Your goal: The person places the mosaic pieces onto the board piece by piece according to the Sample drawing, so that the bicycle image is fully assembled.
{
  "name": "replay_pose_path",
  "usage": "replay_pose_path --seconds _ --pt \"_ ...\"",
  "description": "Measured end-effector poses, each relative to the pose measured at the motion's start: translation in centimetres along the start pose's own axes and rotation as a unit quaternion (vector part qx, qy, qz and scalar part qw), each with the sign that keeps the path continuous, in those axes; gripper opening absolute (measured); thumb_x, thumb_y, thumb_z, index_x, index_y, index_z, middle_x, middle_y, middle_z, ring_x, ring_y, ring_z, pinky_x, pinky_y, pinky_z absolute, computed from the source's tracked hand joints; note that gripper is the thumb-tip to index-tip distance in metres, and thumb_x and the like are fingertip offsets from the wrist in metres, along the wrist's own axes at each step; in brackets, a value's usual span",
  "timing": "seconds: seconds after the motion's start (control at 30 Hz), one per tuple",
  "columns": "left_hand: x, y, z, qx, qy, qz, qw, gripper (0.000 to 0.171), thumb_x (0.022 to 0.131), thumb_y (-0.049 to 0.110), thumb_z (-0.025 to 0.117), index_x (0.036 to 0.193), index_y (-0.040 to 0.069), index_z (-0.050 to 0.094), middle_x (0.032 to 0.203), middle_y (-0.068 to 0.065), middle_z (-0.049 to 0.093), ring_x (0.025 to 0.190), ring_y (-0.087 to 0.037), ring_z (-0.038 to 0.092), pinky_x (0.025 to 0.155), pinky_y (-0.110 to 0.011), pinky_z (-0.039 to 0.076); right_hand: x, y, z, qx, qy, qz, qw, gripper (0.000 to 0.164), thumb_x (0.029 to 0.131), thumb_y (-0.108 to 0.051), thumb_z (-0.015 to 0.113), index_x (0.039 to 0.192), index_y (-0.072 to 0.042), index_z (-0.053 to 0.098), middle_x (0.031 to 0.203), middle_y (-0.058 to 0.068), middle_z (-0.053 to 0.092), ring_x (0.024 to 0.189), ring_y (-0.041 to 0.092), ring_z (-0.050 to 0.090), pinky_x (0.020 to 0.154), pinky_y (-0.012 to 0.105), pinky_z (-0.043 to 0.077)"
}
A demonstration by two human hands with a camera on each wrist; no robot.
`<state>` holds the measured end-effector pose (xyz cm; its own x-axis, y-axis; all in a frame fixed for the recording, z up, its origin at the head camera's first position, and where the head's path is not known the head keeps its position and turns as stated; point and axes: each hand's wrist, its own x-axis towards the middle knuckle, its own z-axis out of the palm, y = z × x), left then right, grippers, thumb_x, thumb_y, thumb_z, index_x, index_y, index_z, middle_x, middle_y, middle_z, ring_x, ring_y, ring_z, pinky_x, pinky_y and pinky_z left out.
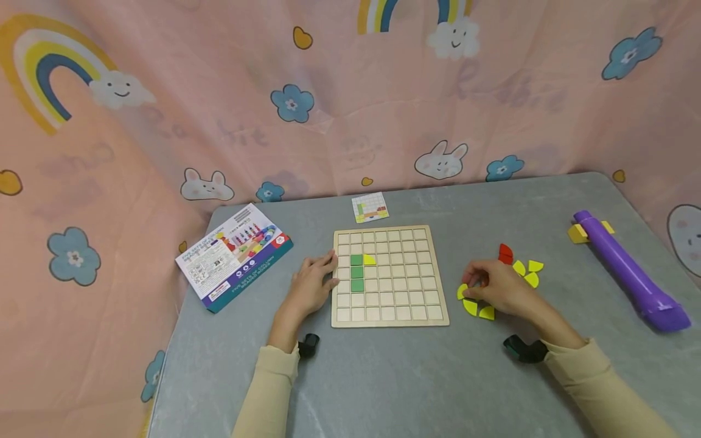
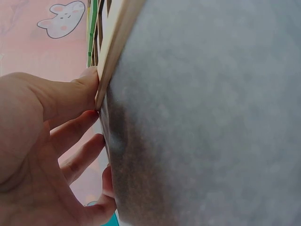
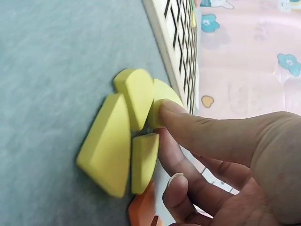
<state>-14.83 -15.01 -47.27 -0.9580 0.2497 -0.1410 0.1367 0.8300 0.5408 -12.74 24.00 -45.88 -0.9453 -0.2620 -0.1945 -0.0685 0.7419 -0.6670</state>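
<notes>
At the right hand's (image 1: 501,287) fingertips, yellow piece (image 3: 165,93).

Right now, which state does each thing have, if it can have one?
Board, flat, partly filled
Left hand, touching the board's edge
Right hand, pinching a yellow piece
Green squares, set in a column
Other yellow pieces, one set, others loose
Red pieces, off the board
Card, flat, printed side up
Box, flat, seemingly closed
Purple stick, lying down
</notes>
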Motion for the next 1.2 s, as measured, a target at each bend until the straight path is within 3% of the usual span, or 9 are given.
replay_pose_path --seconds 0.17,0.4,0.57,0.87,1.2 --pt "-0.1 0.1 -0.2 0.000 0.002 -0.001 1.0000 0.059 0.106 0.021 0.066 0.160 0.012 0.046 0.173 0.000 0.035 0.146 -0.034 0.042 0.106 -0.060 0.039 0.4 -1.2 0.2 0.008 0.005 0.001 1.000 0.015 0.091 -0.009 0.082 0.095 -0.007 0.068 0.080 0.002 0.064 0.071 0.019 0.053 0.057 0.028 0.045" --pt "0.0 0.1 -0.1 0.001 -0.001 -0.001 1.0000 0.059 0.106 0.022 0.066 0.161 0.013 0.045 0.173 0.000 0.035 0.146 -0.033 0.042 0.107 -0.062 0.039 1.0 -3.4 1.1 0.011 0.043 -0.050 0.998 0.014 0.090 -0.005 0.082 0.094 -0.007 0.069 0.081 0.002 0.065 0.074 0.019 0.049 0.064 0.028 0.038" --pt "0.0 -0.1 -0.1 0.004 0.000 0.000 1.0000 0.059 0.106 0.022 0.066 0.161 0.013 0.046 0.173 0.000 0.035 0.146 -0.034 0.042 0.107 -0.062 0.039 2.0 -5.4 3.1 0.025 0.054 -0.080 0.995 0.011 0.091 -0.003 0.080 0.095 -0.008 0.070 0.081 0.002 0.066 0.071 0.017 0.048 0.064 0.027 0.037" --pt "0.0 -0.2 0.0 0.003 0.001 0.001 1.0000 0.060 0.106 0.022 0.066 0.161 0.012 0.045 0.174 0.000 0.034 0.146 -0.033 0.042 0.108 -0.062 0.039 4.1 -9.5 6.9 0.052 0.029 -0.107 0.992 0.016 0.094 0.001 0.073 0.109 -0.003 0.080 0.086 0.003 0.065 0.077 0.017 0.049 0.071 0.030 0.040" --pt "0.0 -0.1 0.0 0.005 0.002 0.001 1.0000 0.059 0.106 0.023 0.066 0.161 0.013 0.046 0.174 0.001 0.034 0.147 -0.033 0.042 0.108 -0.061 0.039 5.7 -11.8 8.5 0.058 0.027 -0.155 0.986 0.014 0.092 0.003 0.074 0.101 -0.003 0.083 0.085 0.003 0.070 0.078 0.015 0.052 0.074 0.030 0.043"
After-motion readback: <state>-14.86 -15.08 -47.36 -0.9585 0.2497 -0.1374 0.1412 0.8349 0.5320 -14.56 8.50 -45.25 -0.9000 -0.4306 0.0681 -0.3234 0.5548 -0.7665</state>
